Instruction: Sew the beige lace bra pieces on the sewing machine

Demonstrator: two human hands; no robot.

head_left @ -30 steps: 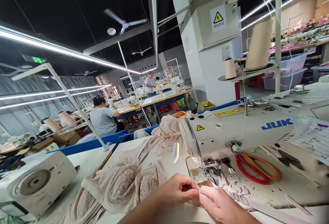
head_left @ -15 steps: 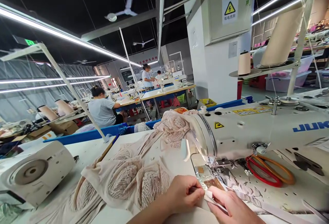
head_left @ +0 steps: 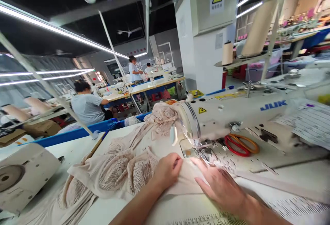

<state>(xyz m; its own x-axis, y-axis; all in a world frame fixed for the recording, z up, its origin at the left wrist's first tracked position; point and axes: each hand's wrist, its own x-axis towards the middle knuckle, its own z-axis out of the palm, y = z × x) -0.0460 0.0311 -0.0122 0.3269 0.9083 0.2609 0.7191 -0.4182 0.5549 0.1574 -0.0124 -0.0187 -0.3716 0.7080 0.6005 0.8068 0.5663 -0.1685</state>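
Note:
My left hand [head_left: 168, 171] is closed on the edge of a piece of pale beige fabric [head_left: 187, 177] just in front of the sewing machine's needle area. Flat on the same fabric lies my right hand [head_left: 221, 183], thumb and fingers apart, fingertips close to the presser foot. The white sewing machine [head_left: 216, 115] has its head above and beyond both hands; the exact stitching point is partly hidden by my right fingers. To the left, beige lace garments [head_left: 121, 170] are heaped on the table and run back beside the machine head.
Red and orange looped handles [head_left: 241, 146] lie on the machine bed amid fabric scraps. Ruler markings [head_left: 201, 221] run along the near table edge. Another machine [head_left: 28, 177] stands at left. Thread cones [head_left: 257, 29] stand behind right. A seated person [head_left: 89, 104] works further off.
The view has swung to the right. My hands, earlier pinching a narrow pale strip together, are now apart, with fabric spread between them; my right hand has opened and moved nearer the needle area.

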